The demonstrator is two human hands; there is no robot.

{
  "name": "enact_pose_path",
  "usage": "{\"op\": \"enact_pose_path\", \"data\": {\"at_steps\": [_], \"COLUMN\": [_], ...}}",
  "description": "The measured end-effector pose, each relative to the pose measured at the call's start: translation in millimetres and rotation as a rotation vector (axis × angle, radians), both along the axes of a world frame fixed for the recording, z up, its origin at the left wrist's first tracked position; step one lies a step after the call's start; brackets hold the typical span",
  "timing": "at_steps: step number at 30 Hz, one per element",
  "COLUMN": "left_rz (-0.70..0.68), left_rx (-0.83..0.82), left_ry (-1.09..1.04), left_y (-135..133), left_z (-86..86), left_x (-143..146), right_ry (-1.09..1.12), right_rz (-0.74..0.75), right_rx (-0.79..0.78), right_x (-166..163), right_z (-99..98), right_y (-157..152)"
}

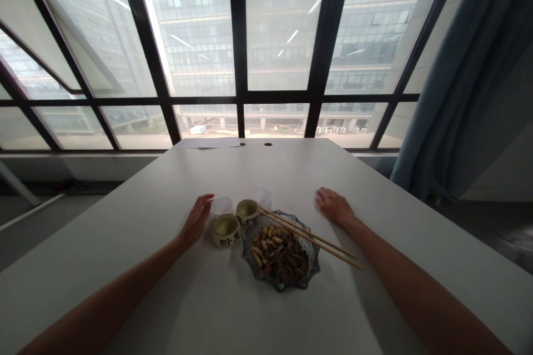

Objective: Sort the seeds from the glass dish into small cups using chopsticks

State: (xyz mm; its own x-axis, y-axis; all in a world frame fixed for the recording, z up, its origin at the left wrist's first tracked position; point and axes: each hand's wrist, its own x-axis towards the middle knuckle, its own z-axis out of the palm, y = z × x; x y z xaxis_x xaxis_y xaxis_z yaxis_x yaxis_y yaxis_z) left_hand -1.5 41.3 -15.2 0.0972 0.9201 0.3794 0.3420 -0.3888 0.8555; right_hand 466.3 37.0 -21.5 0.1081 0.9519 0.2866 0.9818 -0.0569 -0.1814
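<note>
My left hand [195, 220] rests on its edge on the white table [137, 222], fingers stretched toward a small clear plastic cup [222, 204] and touching or almost touching it; it holds nothing. My right hand [333, 205] lies flat on the table, palm down, to the right of the dishes, holding nothing. Between the hands stand two small ceramic tea cups [226, 229] [247, 210], a second clear cup [263, 197], and a blue glass dish [281, 256] of nuts and seeds. A pair of wooden chopsticks [310, 236] lies across the dish's rim.
Papers [210, 143] lie at the table's far edge by a cable hole [268, 144]. Large black-framed windows [237, 55] fill the background, and a blue curtain [466, 83] hangs at the right.
</note>
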Motion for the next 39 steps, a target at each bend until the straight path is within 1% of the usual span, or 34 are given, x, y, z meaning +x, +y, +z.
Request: {"op": "enact_pose_path", "data": {"at_steps": [4, 6, 8, 11, 13, 16, 18, 21, 24, 27, 30, 32, 35, 37, 39], "left_rz": [0.049, 0.038, 0.041, 0.103, 0.132, 0.127, 0.110, 0.075, 0.055, 0.055, 0.037, 0.019, 0.000, -0.007, -0.011], "left_rx": [0.003, 0.032, 0.112, 0.266, 0.342, 0.394, 0.397, 0.381, 0.368, 0.354, 0.338, 0.327, 0.312, 0.306, 0.300], "left_ry": [-0.012, 0.001, 0.032, 0.149, 0.249, 0.355, 0.397, 0.424, 0.421, 0.414, 0.403, 0.391, 0.371, 0.363, 0.360], "left_y": [-19.5, -34.2, -49.3, -65.3, -69.9, -70.8, -70.2, -70.7, -72.6, -73.9, -73.9, -73.6, -73.0, -72.5, -72.4], "left_z": [0.3, 1.2, 1.7, 2.9, 4.0, 4.5, 3.8, 3.0, 4.3, 6.2, 6.8, 6.4, 5.6, 5.4, 5.8], "left_x": [2.6, 3.0, 3.0, 4.7, 7.2, 11.0, 12.3, 12.7, 12.7, 13.0, 13.1, 13.1, 13.6, 14.2, 14.8], "right_ry": [-0.013, -0.010, 0.001, 0.028, 0.046, 0.080, 0.169, 0.320, 0.384, 0.422, 0.546, 0.651, 0.796, 0.883, 0.936], "right_rz": [0.065, 0.099, 0.132, 0.182, 0.230, 0.303, 0.374, 0.530, 0.661, 0.726, 0.782, 0.792, 0.747, 0.676, 0.559], "right_rx": [-0.040, -0.054, -0.056, -0.035, -0.010, 0.034, 0.061, 0.081, 0.089, 0.034, -0.064, -0.087, -0.071, -0.026, 0.055], "right_x": [-11.4, -15.2, -17.8, -21.4, -24.7, -31.0, -35.0, -39.6, -41.5, -41.3, -43.8, -48.6, -58.2, -64.3, -70.1], "right_z": [1.4, 1.4, 1.4, 2.1, 3.1, 4.8, 5.7, 6.7, 7.3, 8.1, 9.3, 10.2, 11.4, 11.8, 12.4], "right_y": [-27.6, -46.6, -66.8, -96.0, -112.9, -130.9, -137.5, -141.3, -141.4, -140.7, -141.6, -143.3, -146.5, -147.6, -147.4]}}
